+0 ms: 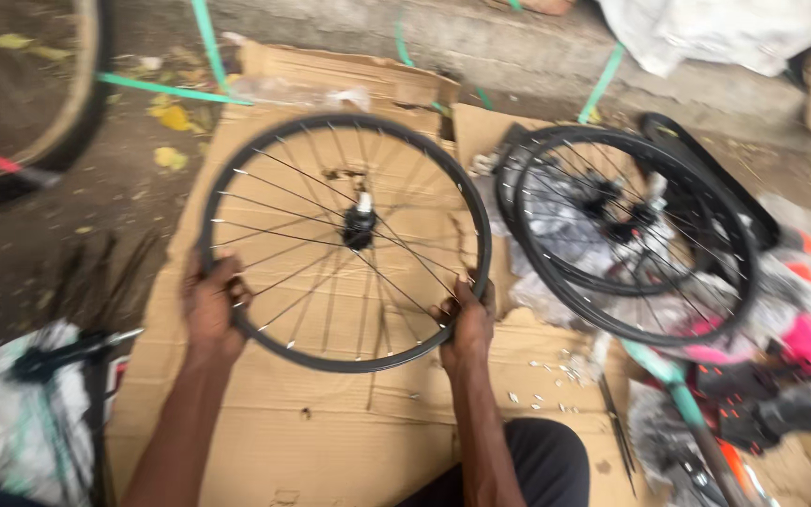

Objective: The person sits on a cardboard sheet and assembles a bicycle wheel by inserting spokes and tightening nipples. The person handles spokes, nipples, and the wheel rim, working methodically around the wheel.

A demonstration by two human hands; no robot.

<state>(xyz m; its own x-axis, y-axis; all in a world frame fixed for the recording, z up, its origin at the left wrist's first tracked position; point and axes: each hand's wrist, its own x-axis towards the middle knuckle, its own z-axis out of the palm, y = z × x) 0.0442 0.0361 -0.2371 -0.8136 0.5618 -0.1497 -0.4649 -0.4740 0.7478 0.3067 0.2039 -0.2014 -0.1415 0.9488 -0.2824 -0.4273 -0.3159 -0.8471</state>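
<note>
you have a black spoked bicycle wheel rim (pixel 344 242) lying flat over the flattened cardboard (pixel 349 422) on the ground, straight in front of you. your left hand (pixel 210 312) grips the rim at its lower left edge, fingers curled over the top of the rim and closed on it. your right hand (pixel 466 324) grips the lower right edge the same way, fingers wrapped around the rim with the thumb on the inside near the spokes. the hub (pixel 359 223) sits in the middle, its thin spokes fanning out to the rim. just to the right, a stack of similar black wheels (pixel 631 235) rests partly on the cardboard, close beside your rim but apart from it. small silvery bits (pixel 556 371) lie scattered on the cardboard near your right hand. part of a bicycle tyre (pixel 77 113) shows at the upper left, and a white bag (pixel 11 413) sits at the lower left.
</note>
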